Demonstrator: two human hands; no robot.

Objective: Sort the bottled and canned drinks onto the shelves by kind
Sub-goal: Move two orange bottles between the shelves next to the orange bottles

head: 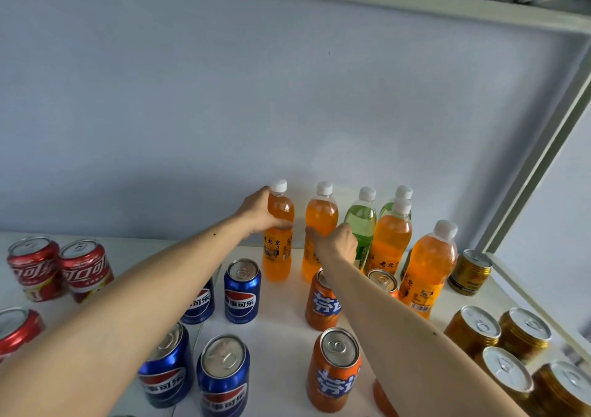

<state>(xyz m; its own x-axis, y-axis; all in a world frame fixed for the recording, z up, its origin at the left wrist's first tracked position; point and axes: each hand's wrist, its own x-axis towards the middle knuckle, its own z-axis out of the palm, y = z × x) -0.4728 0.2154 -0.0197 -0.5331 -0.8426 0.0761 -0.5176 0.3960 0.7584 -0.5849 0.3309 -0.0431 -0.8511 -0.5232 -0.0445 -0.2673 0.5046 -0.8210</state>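
Past the blue cans [242,292] and orange cans [322,304] standing nearest on the white shelf [281,330], the right hand [335,243] wraps a second orange bottle [320,221] at mid-body, while farther back the left hand [260,210] grips the leftmost orange bottle [279,234] around its shoulder, both bottles upright near the wall.

White shelf [281,324], pale wall behind. Standing upright on it: red cola cans [60,269] at 9 o'clock; blue cola cans [224,330] at 7 o'clock; orange soda cans [331,340] at 6 o'clock; gold cans [508,343] at 4 o'clock; orange-drink bottles [428,266] and green-drink bottles [363,224], white-capped, at 12 to 2 o'clock along the wall.
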